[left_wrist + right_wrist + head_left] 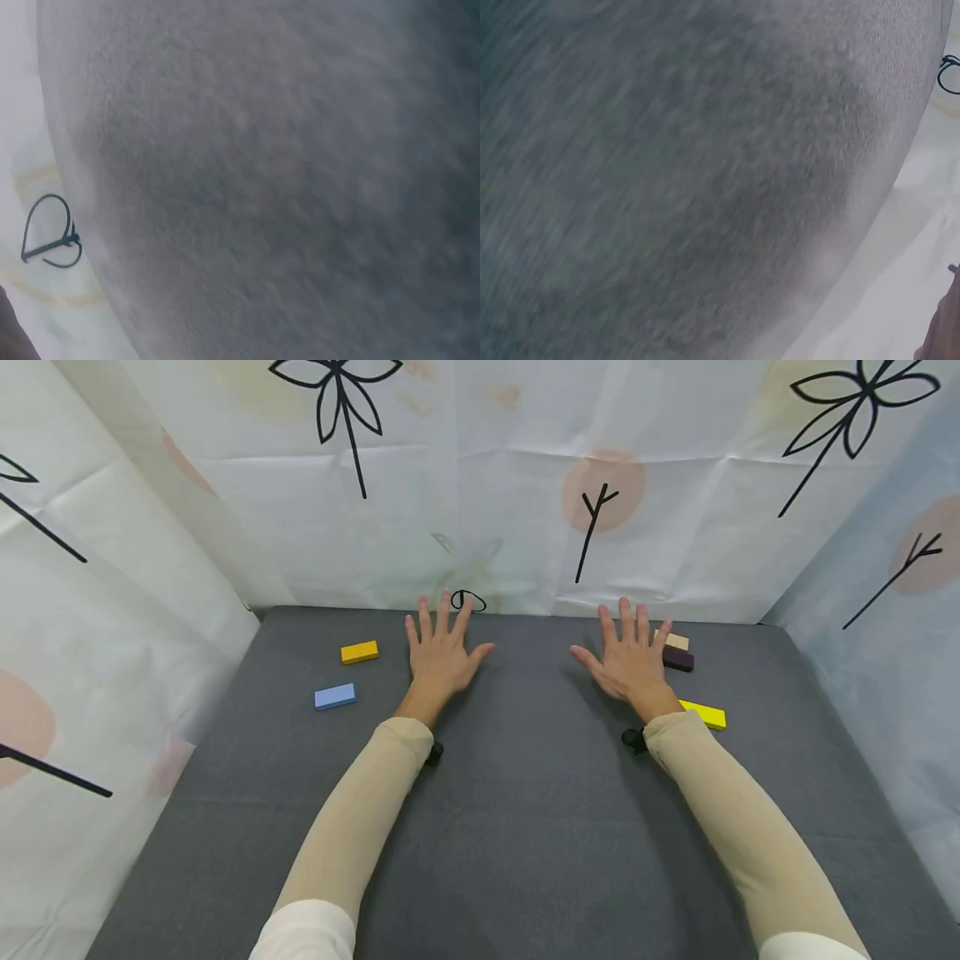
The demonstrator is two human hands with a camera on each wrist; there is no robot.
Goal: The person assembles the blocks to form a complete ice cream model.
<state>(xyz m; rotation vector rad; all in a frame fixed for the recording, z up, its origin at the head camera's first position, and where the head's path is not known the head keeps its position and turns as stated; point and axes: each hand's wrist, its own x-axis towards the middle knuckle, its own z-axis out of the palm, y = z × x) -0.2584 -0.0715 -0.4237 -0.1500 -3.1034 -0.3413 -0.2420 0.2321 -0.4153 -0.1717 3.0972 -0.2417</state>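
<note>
Left hand (438, 660) and right hand (628, 662) spread wide, backs upward

Nearest the right hand, just beyond its outer edge and partly hidden by it, lie a beige block (677, 642) and, on the near side of that, a dark brown block (679, 660). Both are small, flat-faced oblongs with crisp corners. A bright yellow block (705, 715), also a straight-edged oblong, emerges from behind the right wrist on its outer side. Outward from the left hand, well apart from it, sits an orange-yellow block (359, 652); closer to the person, left of the left wrist, lies a light blue block (335, 697). Both are smooth-looking, matte and slightly angled.

Each hand has its fingers fanned and its thumb pointing inward, toward the other hand. Whether the palms touch the surface below, I cannot tell.

Beneath them stretches a dark grey tabletop (517, 793), which looks fine-grained and cloth-like in the wrist views. Beige sleeves (352, 814) end at the wrists, where a small black device (633, 740) shows under the right cuff. Beyond the hands hangs a creased white fabric backdrop (510, 518), printed with black line-drawn leaves (341, 410), thin twigs (592, 531) and rounded peach patches (626, 477).
</note>
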